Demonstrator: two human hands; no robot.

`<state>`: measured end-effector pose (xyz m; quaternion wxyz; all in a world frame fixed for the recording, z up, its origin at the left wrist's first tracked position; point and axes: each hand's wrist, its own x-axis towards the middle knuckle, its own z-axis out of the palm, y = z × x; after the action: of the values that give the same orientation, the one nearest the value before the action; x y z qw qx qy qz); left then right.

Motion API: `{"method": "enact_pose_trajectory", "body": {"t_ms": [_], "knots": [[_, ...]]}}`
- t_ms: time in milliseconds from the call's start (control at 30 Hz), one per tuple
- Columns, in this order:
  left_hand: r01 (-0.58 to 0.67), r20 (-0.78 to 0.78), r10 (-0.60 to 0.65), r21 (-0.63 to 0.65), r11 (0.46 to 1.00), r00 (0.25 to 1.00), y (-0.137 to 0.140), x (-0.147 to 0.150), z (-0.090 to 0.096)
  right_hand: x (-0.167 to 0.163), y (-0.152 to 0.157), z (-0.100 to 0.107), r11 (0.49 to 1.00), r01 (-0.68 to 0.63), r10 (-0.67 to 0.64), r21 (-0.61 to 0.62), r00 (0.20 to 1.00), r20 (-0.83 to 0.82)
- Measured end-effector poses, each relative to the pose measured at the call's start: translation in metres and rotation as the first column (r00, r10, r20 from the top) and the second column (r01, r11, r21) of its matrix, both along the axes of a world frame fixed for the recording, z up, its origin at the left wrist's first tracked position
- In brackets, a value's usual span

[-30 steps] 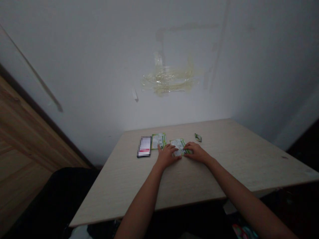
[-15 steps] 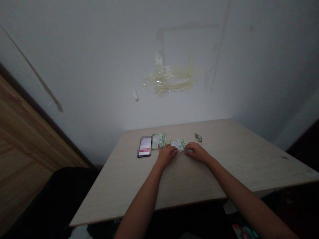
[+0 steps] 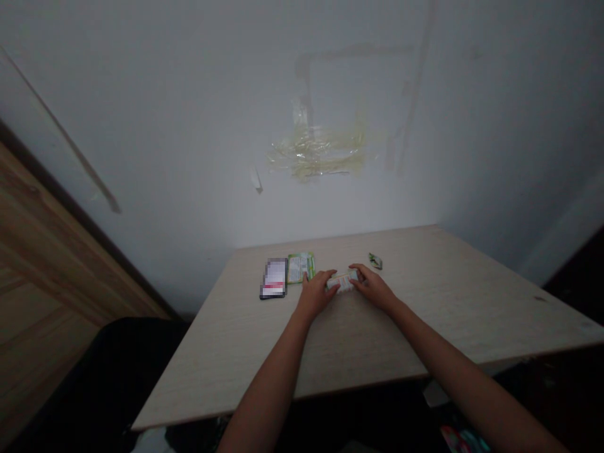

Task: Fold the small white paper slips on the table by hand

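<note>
Between my two hands is a green-and-white printed packet (image 3: pixel 343 281), seen as a narrow strip with small orange marks on its near face. My left hand (image 3: pixel 318 293) grips its left end, thumb on the near side and fingers behind. The right end is pinched by my right hand (image 3: pixel 372 287), its index finger curled over the far edge. Just beyond my left hand a second green-and-white printed packet (image 3: pixel 299 267) lies flat on the table. Left of that is a phone (image 3: pixel 274 277) with a lit, blurred-out screen.
A small crumpled green wrapper (image 3: pixel 375 261) lies beyond my right hand. The pale wooden table (image 3: pixel 377 343) meets a grey wall (image 3: pixel 189 126) with clear tape (image 3: pixel 325 154) on it. Wooden panelling (image 3: pixel 42 264) stands at the left, and dark items are below the table edge.
The packet lay flatter with its far part showing; now its near face is turned up and it looks narrower. Both hands have closed around its ends.
</note>
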<state>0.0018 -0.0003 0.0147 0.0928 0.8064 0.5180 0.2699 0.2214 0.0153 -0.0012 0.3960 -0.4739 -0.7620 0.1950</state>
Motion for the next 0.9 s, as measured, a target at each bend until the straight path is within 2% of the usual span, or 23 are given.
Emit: {"method": "enact_pose_trajectory", "body": {"t_ms": [167,267,400,567,767,900], "knots": [[0.01,-0.091,-0.009,0.009,1.0,0.996,0.001,0.002,-0.001,-0.004,0.004,-0.01,0.996,0.043,-0.043,0.08,0.999,0.005],[0.003,-0.139,0.001,0.025,1.0,0.99,0.0,0.003,-0.002,-0.002,0.007,-0.014,0.988,0.052,-0.063,0.144,0.995,0.076],[-0.013,-0.154,0.015,0.018,1.0,0.988,0.0,0.002,-0.004,0.002,0.008,-0.014,0.98,0.016,-0.049,0.198,0.986,0.162],[-0.034,-0.212,0.04,0.034,0.999,0.977,0.001,0.0,-0.007,0.005,0.007,-0.011,0.964,0.008,-0.057,0.264,0.982,0.178],[-0.075,-0.23,0.093,0.086,0.993,0.969,-0.002,0.002,-0.007,0.005,0.007,-0.011,0.956,-0.058,-0.015,0.288,0.969,0.246],[-0.101,-0.237,0.115,0.072,0.992,0.965,-0.004,0.005,-0.006,0.005,0.007,-0.015,0.968,-0.08,0.011,0.237,0.96,0.281]]}}
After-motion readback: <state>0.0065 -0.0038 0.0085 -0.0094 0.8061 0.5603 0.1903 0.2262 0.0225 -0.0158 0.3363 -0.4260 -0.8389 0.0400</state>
